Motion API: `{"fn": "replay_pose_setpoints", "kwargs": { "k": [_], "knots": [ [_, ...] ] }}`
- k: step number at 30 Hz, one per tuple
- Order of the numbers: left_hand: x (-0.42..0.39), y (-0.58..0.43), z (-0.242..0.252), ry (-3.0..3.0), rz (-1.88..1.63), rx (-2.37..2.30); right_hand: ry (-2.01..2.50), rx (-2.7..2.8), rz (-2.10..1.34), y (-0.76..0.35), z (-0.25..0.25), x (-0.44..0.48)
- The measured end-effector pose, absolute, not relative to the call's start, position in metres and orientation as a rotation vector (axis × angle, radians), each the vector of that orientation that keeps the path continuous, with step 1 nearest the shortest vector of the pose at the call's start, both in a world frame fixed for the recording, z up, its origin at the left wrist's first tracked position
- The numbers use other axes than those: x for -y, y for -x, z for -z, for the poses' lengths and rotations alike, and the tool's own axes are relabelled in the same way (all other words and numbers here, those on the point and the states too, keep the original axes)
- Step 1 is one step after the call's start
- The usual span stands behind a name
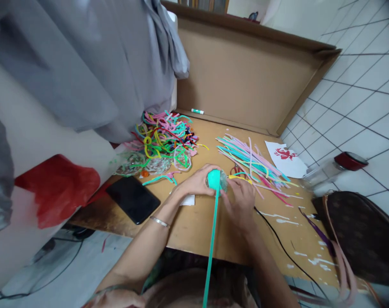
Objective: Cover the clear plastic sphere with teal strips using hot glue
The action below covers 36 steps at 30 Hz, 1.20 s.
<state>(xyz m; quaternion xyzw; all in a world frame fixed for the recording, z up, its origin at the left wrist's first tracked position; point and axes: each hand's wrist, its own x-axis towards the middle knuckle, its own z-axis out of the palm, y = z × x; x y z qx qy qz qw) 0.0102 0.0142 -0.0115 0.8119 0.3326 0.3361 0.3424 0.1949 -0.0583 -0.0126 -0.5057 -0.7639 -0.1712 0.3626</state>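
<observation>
My left hand point(199, 182) is wrapped round a ribbon roll point(214, 179), teal in the middle with a clear, shiny edge. From it a long teal ribbon strip point(211, 244) runs down toward my body. On the roll's right side my right hand point(241, 199) has its fingers bent, thumb and fingertips against the clear edge; part of the grip is hidden. Just beyond the right fingers lie red-handled scissors point(236, 171) and a yellow pipe cleaner point(241, 178). A bit of white paper point(188, 199) shows under my left wrist.
A heap of coloured pipe cleaners point(165, 137) lies back left, straight ones point(255, 158) back right. Around them are a black phone point(133, 199), glue stick point(197, 111), printed paper point(286, 158), clear bottle point(325, 171) and brown bag point(361, 235). A cardboard panel point(242, 72) stands behind.
</observation>
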Motion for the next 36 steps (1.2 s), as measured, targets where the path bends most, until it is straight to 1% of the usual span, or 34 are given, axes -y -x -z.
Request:
{"fn": "replay_pose_setpoints", "kwargs": {
  "k": [4,10,19,27,32,36],
  "knots": [
    [-0.015,-0.01,0.014,-2.117,-0.901,-0.823,1.215,1.988,0.339,-0.185,0.011,0.055],
    [-0.013,-0.012,0.012,-2.105,-0.896,-0.802,1.216,1.965,0.322,-0.188,0.013,0.032],
    [-0.014,-0.011,0.012,-2.086,-0.854,-0.779,1.226,1.962,0.207,-0.19,-0.003,0.029],
    [-0.013,-0.01,0.008,-2.112,-0.818,-0.79,1.207,1.958,-0.181,-0.195,-0.01,0.021],
    [-0.013,-0.009,0.006,-2.109,-0.787,-0.809,1.305,2.001,-0.227,-0.197,-0.014,0.016],
    [-0.012,-0.008,0.006,-2.08,-0.767,-0.805,1.256,1.999,-0.238,-0.196,-0.016,0.015]
  ]
}}
